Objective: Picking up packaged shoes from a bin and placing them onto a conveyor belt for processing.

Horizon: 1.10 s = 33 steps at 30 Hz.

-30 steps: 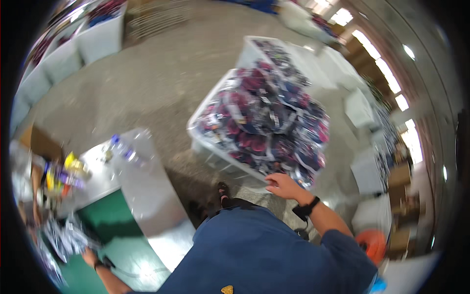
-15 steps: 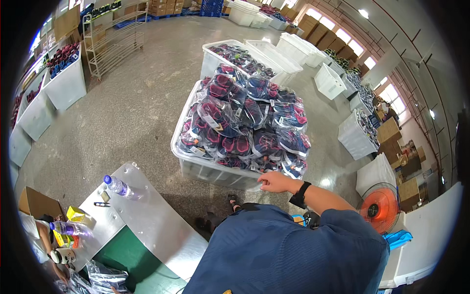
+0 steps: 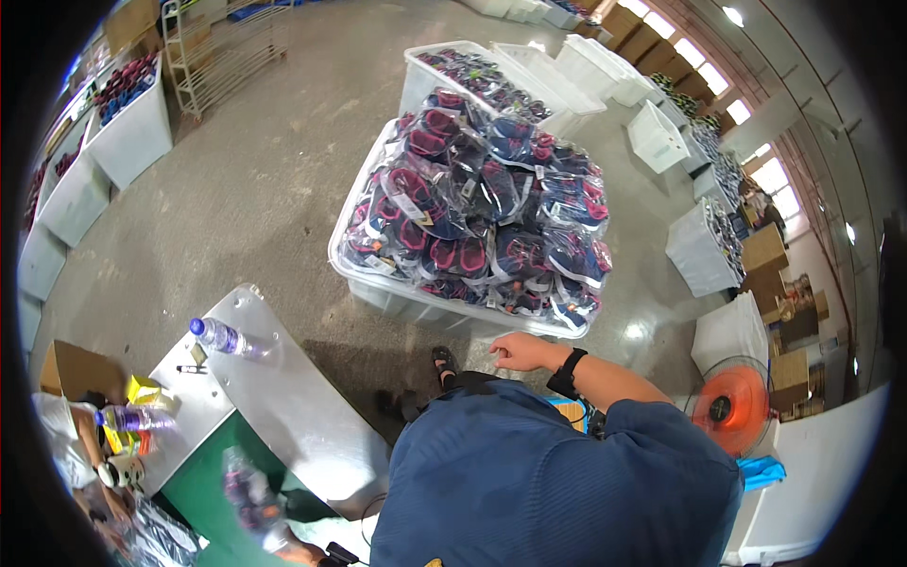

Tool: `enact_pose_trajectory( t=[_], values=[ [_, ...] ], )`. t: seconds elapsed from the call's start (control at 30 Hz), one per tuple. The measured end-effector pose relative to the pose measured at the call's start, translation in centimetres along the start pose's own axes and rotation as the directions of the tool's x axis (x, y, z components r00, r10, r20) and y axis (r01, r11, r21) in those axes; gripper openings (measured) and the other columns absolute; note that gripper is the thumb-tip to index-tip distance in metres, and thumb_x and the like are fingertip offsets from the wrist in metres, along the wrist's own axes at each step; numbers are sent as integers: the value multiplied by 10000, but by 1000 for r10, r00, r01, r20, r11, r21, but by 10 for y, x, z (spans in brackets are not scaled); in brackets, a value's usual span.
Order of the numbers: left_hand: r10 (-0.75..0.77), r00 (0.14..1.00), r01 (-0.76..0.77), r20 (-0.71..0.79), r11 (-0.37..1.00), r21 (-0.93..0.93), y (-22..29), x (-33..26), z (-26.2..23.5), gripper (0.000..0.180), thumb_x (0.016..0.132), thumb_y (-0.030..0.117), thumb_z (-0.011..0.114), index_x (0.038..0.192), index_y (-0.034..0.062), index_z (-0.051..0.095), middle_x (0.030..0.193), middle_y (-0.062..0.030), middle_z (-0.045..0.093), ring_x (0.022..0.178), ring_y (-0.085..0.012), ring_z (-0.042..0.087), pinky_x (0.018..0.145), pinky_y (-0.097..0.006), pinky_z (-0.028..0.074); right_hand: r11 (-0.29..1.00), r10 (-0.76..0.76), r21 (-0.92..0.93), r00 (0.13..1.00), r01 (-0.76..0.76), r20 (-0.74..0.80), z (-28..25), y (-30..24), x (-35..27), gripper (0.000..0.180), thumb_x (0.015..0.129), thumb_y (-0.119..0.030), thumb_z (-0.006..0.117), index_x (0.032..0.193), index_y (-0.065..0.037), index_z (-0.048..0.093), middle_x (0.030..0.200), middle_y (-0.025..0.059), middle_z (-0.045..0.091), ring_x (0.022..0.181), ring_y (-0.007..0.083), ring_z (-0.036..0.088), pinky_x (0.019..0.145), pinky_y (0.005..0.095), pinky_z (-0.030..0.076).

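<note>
My left hand (image 3: 300,552) comes in at the lower edge and is closed on a pair of shoes in a clear plastic bag (image 3: 250,499). The bagged pair, dark with pink parts and smeared by motion, is above the green tabletop (image 3: 222,444). My right hand (image 3: 521,351), with a black watch at its wrist, hovers just on the near side of a white plastic crate (image 3: 416,304). Its fingers are curled in and nothing shows in them. Heaped above the crate's rim are several bagged navy and pink shoes (image 3: 444,253).
A grey table (image 3: 283,387) bears a water bottle (image 3: 222,335) and a marker (image 3: 192,369). At far left another person's arm (image 3: 90,439) reaches in near dark bagged goods (image 3: 161,531). An orange fan (image 3: 732,413) stands to my right. More white crates (image 3: 657,137) line the floor beyond.
My left hand has come into view with the bagged shoes. The right hand has drawn slightly back from the crate's rim. The view has shifted a little.
</note>
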<state>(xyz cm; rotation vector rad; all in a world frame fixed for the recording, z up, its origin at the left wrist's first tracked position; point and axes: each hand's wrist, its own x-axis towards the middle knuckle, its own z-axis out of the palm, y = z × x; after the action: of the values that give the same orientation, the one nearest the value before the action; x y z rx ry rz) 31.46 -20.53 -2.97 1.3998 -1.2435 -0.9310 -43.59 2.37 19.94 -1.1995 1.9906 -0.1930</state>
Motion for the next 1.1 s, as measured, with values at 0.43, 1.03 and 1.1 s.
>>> enact_pose_trajectory(
  t=[0.43, 1.03, 1.1],
  values=[
    [-643, 760, 590, -97, 744, -315, 152, -64, 170, 1085, 902, 212, 786, 1633, 188, -15, 1482, -155, 494, 1278, -282, 562, 1053, -445, 485, 968, -199, 158, 980, 193, 19, -17, -16, 59, 377, 888, -205, 733, 1204, -13, 659, 919, 102, 730, 823, 220, 695, 744, 356, 537],
    [-445, 540, 841, 715, 252, -479, 377, -60, 412, 411, 1028, 414, 565, 1250, 72, 622, 1160, -92, 722, 1095, -225, 683, 1023, -395, 515, 497, -852, -179, 439, 849, -286, -107, -196, 17, 643, 692, -212, 849, 1270, -54, 614, 1334, 136, 558, 1333, 348, 497, 1104, 488, 392],
    [-374, 448, 893, 812, 226, -388, 393, -67, 431, 417, 1036, 433, 545, 1251, 85, 625, 1194, -91, 703, 1137, -231, 657, 1027, -385, 505, 451, -887, -344, 373, 823, -271, -97, -189, 18, 764, 637, -257, 871, 1327, -83, 594, 1404, 142, 520, 1394, 353, 450, 1150, 526, 340]
  ],
)
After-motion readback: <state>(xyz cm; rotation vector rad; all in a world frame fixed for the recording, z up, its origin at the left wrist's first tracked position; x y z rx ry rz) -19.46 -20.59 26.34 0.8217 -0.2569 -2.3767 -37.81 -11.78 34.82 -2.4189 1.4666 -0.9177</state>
